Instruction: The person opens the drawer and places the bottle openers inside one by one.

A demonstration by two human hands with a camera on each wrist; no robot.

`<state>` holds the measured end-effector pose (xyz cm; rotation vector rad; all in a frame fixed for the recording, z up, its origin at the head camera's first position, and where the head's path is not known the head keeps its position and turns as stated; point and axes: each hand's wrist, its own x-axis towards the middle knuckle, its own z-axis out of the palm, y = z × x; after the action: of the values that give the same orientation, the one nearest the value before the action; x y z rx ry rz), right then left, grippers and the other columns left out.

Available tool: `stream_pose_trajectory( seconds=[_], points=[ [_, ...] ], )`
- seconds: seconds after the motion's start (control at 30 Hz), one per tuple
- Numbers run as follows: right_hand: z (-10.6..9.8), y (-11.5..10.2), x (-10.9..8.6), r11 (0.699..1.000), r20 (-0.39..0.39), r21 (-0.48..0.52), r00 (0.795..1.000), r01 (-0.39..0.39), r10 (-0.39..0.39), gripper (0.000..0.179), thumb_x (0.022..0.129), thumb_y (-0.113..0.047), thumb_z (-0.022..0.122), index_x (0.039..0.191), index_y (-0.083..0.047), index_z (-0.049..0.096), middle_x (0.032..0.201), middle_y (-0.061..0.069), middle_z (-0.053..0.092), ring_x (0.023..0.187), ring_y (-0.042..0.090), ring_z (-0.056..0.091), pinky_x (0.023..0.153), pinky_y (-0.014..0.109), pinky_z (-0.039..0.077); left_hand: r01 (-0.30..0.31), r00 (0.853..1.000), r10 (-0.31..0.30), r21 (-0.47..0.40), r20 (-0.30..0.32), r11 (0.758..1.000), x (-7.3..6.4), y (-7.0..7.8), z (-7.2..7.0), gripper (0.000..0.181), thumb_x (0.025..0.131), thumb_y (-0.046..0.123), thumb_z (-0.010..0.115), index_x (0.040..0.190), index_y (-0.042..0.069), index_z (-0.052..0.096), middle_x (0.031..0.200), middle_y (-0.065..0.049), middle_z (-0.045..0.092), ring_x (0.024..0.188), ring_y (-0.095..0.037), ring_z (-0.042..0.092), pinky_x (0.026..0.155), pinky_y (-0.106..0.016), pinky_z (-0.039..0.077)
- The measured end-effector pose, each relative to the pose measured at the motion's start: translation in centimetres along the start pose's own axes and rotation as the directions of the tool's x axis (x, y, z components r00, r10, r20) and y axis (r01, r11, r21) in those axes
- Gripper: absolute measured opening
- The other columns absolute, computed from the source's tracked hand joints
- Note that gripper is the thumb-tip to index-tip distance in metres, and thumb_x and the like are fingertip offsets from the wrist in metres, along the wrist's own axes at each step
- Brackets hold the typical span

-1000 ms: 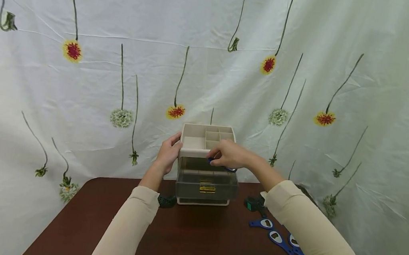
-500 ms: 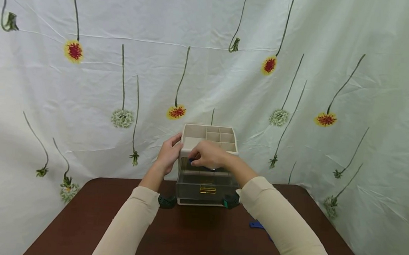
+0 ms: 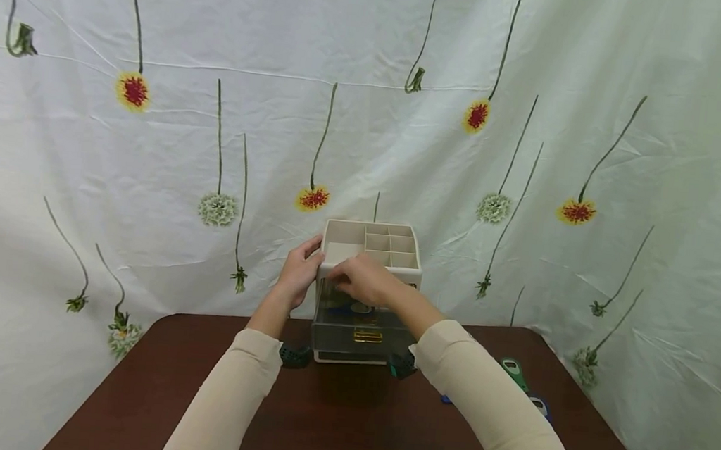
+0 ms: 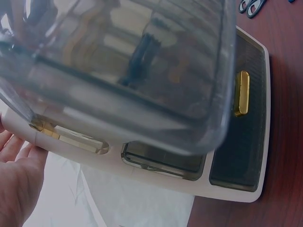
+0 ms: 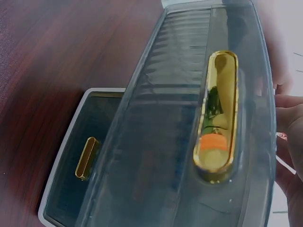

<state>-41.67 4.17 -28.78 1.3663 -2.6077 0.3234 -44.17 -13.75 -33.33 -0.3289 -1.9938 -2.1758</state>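
Observation:
A cream tabletop organizer (image 3: pixel 407 277) stands at the table's back, its smoky clear drawer (image 3: pixel 331 337) pulled out. My left hand (image 3: pixel 297 269) grips the organizer's left side near the top; its fingers also show in the left wrist view beside the cream frame (image 4: pixel 71 146). Over the open drawer is my right hand (image 3: pixel 362 279), fingers pointing down and to the left, apparently holding nothing. Below those fingers a blue bottle opener (image 3: pixel 360 308) shows dimly inside the drawer. The left wrist view shows a blurred blue shape (image 4: pixel 142 54) through the clear plastic.
On the table's right lie a green bottle opener (image 3: pixel 512 370) and a blue one (image 3: pixel 539 406), with others partly hidden by my right sleeve (image 3: pixel 487 397). Below the drawer is another with a gold handle (image 4: pixel 242 93). A flowered curtain (image 3: pixel 265 140) hangs behind.
My right hand has moved left over the drawer with a blue bottle opener, which now sits lower, apart from the fingertips. My left hand has stayed on the organizer's side.

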Motion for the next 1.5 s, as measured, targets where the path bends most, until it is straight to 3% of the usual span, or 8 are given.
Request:
stream_pose_trajectory(
  seconds=[0.13, 0.37, 0.67, 0.83, 1.1, 1.37, 1.5],
  points=[
    [-0.2, 0.1, -0.5, 0.999, -0.028, 0.034, 1.000, 0.008, -0.007, 0.027, 0.099, -0.006, 0.071, 0.126, -0.005, 0.074, 0.119, 0.007, 0.074, 0.106, 0.021, 0.069, 0.090, 0.034, 0.055, 0.006, 1.000, -0.006, -0.006, 0.004, 1.000, 0.0, 0.0, 0.1, 0.052, 0.110, 0.004, 0.043, 0.161, 0.003, 0.034, 0.163, -0.017, 0.035, 0.142, -0.032, 0.041, 0.112, -0.050, 0.039],
    [-1.3, 0.5, -1.7, 0.990, -0.019, 0.137, 0.999, -0.047, 0.050, 0.036, 0.099, -0.009, 0.072, 0.134, -0.002, 0.068, 0.118, 0.009, 0.073, 0.107, 0.020, 0.070, 0.091, 0.030, 0.055, 0.006, 1.000, -0.006, -0.010, 0.003, 1.000, 0.1, 0.0, 0.0, 0.052, 0.110, 0.005, 0.044, 0.161, 0.001, 0.034, 0.163, -0.017, 0.034, 0.142, -0.032, 0.042, 0.112, -0.050, 0.039],
    [-2.5, 1.5, -4.6, 0.984, -0.081, 0.167, 0.994, -0.056, 0.070, 0.032, 0.096, -0.009, 0.075, 0.127, 0.002, 0.071, 0.105, 0.009, 0.075, 0.097, 0.019, 0.072, 0.087, 0.032, 0.057, 0.018, 1.000, -0.018, -0.001, -0.017, 1.000, 0.3, -0.3, 0.2, 0.053, 0.109, 0.005, 0.045, 0.161, 0.002, 0.034, 0.163, -0.016, 0.035, 0.142, -0.032, 0.041, 0.111, -0.049, 0.040],
    [-3.3, 1.8, -6.2, 0.982, -0.092, 0.183, 0.994, -0.038, 0.056, 0.033, 0.095, -0.010, 0.076, 0.126, 0.003, 0.071, 0.105, 0.010, 0.075, 0.096, 0.019, 0.072, 0.086, 0.032, 0.058, 0.015, 1.000, -0.015, 0.009, -0.023, 1.000, 0.4, -0.4, 0.2, 0.052, 0.109, 0.005, 0.046, 0.160, 0.002, 0.035, 0.162, -0.015, 0.035, 0.142, -0.031, 0.041, 0.112, -0.049, 0.039],
    [-4.3, 2.7, -8.6, 0.962, -0.079, 0.261, 0.991, -0.087, 0.111, 0.037, 0.097, -0.011, 0.075, 0.130, 0.003, 0.069, 0.109, 0.010, 0.074, 0.099, 0.021, 0.071, 0.088, 0.036, 0.057, 0.006, 1.000, -0.005, 0.029, -0.027, 1.000, 0.3, 0.1, -0.2, 0.053, 0.110, 0.006, 0.044, 0.161, 0.003, 0.033, 0.164, -0.016, 0.033, 0.144, -0.033, 0.039, 0.112, -0.050, 0.039],
    [-4.1, 4.2, -13.5, 0.941, -0.107, 0.306, 0.977, -0.144, 0.184, 0.034, 0.098, -0.008, 0.073, 0.128, 0.004, 0.069, 0.107, 0.012, 0.074, 0.097, 0.024, 0.070, 0.084, 0.038, 0.059, 0.036, 0.999, -0.036, 0.025, -0.021, 0.999, -0.1, 0.0, -0.1, 0.053, 0.111, 0.006, 0.044, 0.162, 0.003, 0.031, 0.165, -0.015, 0.031, 0.146, -0.032, 0.037, 0.113, -0.049, 0.038],
    [-3.5, 5.4, -16.3, 0.936, -0.128, 0.298, 0.963, -0.189, 0.236, 0.032, 0.098, -0.009, 0.073, 0.126, 0.003, 0.070, 0.104, 0.011, 0.074, 0.095, 0.025, 0.071, 0.082, 0.042, 0.059, 0.017, 0.999, -0.016, 0.016, -0.028, 1.000, 0.1, -0.2, 0.2, 0.052, 0.110, 0.006, 0.045, 0.161, 0.002, 0.033, 0.164, -0.016, 0.033, 0.144, -0.033, 0.039, 0.112, -0.050, 0.039]
  ],
)
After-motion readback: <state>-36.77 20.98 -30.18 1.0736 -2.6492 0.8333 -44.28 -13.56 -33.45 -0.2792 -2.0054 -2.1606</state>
